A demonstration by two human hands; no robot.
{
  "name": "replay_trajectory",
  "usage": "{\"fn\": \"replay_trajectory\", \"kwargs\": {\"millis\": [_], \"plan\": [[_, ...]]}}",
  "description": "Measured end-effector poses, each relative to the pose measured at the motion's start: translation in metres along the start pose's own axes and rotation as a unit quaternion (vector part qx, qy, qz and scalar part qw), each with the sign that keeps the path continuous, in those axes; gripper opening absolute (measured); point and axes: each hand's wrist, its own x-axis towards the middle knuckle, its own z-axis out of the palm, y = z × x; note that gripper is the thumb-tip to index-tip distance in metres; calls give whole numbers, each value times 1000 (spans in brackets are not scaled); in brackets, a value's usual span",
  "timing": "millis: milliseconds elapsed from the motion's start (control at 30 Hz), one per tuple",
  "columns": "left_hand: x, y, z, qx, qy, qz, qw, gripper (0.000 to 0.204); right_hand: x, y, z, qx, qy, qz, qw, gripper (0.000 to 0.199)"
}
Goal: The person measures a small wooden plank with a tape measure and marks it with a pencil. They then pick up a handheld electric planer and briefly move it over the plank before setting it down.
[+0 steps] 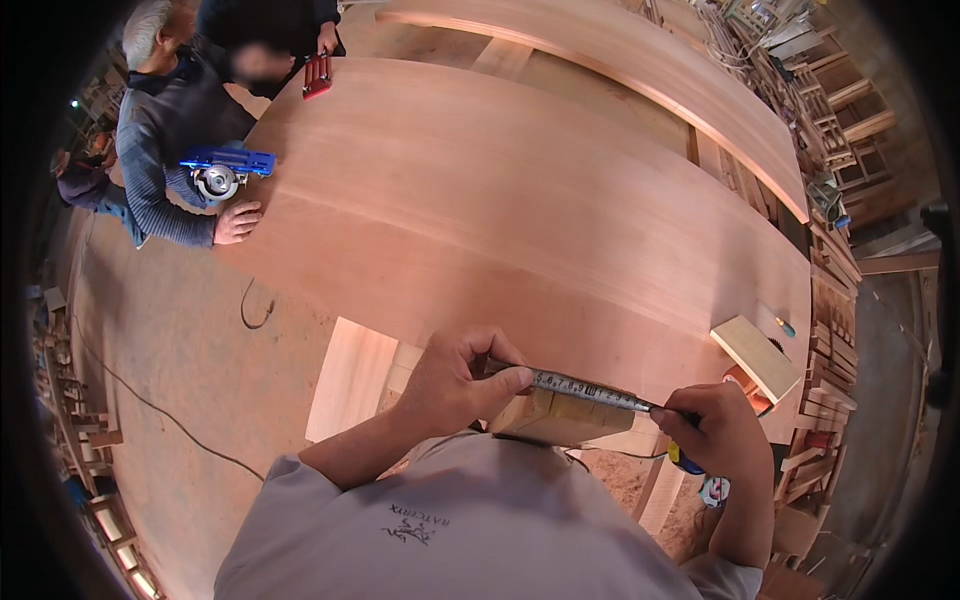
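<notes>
My left hand [455, 380] is closed in a pinch, thumb and finger on a metal tape measure [590, 391]. Its marked blade stretches rightward along the near edge of a large reddish wood panel [500, 200]. My right hand [725, 425] is closed at the other end of the blade. Below its fingers shows part of the yellow and blue tape case [684, 460]; the grip on it is partly hidden. Under the blade, close to my body, sits a pale wood block [565, 415].
At the far left one person in a grey sweater [170, 130] has a blue circular saw [218, 172]; another holds a red tool [317, 77]. A tilted wood board [755, 358] lies on the panel at right, beside a small blue-handled tool [785, 326]. A cable [170, 420] crosses the floor.
</notes>
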Motion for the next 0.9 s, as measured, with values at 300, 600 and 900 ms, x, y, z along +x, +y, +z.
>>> {"fn": "replay_trajectory", "kwargs": {"millis": [300,600,900], "plan": [[0,9,-3,6,-18,-34,999,6,2,0,0,-9,-3,4,1000,22],[0,9,-3,17,-11,-40,999,6,1,1,1,4,-4,14,1000,22],[0,9,-3,12,-12,-43,999,7,2,2,1,9,-2,14,1000,20]]}}
